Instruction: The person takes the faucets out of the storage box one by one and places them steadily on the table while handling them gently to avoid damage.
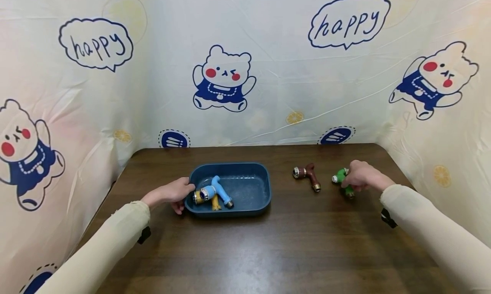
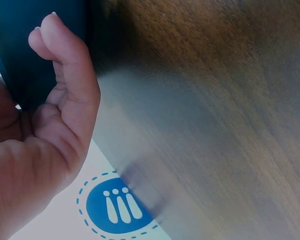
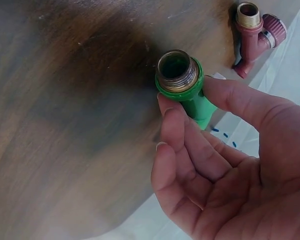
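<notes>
A dark blue plastic basin stands on the table, and my left hand holds its left end, thumb at the rim and fingers along the outer wall. In the left wrist view the left hand is against the basin's side. Inside the basin, a light blue tap lies over a yellow tap, partly hiding it. On the right, my right hand pinches a green tap between thumb and fingers; its threaded brass end shows in the right wrist view.
A dark red tap lies on the wooden table between the basin and the green tap. Behind the table hangs a pale printed cloth, which also runs down both sides.
</notes>
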`<control>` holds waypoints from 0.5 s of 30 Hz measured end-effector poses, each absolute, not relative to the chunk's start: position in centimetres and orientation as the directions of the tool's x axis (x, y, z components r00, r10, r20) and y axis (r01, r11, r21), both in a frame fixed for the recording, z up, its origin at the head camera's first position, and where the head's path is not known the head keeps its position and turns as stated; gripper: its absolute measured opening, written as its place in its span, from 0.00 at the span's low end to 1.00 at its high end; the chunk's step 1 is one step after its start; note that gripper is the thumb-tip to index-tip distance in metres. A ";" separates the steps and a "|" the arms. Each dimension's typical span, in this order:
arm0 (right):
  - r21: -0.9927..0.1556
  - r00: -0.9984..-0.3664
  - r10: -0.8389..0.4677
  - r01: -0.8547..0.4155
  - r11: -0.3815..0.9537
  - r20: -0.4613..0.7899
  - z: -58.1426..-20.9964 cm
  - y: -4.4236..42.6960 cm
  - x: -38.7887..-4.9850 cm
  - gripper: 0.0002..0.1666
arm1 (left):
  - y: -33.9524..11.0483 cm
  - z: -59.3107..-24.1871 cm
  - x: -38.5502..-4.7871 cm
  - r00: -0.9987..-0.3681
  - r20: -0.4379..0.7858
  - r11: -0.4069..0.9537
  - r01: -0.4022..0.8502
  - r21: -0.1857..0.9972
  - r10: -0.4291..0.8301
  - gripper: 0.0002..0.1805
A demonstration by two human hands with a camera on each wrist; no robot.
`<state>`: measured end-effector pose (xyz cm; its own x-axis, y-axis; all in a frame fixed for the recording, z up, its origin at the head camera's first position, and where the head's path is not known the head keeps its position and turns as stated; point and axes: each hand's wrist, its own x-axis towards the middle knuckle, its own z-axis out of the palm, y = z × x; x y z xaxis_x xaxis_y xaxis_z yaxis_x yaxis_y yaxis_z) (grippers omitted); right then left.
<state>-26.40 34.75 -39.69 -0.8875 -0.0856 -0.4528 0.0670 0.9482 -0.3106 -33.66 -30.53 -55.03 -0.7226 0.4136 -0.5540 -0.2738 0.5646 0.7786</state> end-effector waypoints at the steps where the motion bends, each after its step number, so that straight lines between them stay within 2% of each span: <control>1: -0.313 -0.889 -0.088 0.065 0.947 -0.450 -39.7 34.8 -26.4 0.17 | -30.6 -55.2 -33.7 -0.722 -0.556 0.567 -0.275 0.776 0.411 0.23; 15: -0.304 -0.900 -0.075 0.065 0.950 -0.429 -39.5 34.7 -26.1 0.17 | -30.4 -54.6 -33.2 -0.731 -0.551 0.569 -0.273 0.776 0.401 0.21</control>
<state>-26.09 34.70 -39.52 -0.9001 -0.0752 -0.4291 0.0655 0.9505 -0.3038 -33.24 -30.40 -54.64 -0.7313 0.4014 -0.5514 -0.2729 0.5687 0.7759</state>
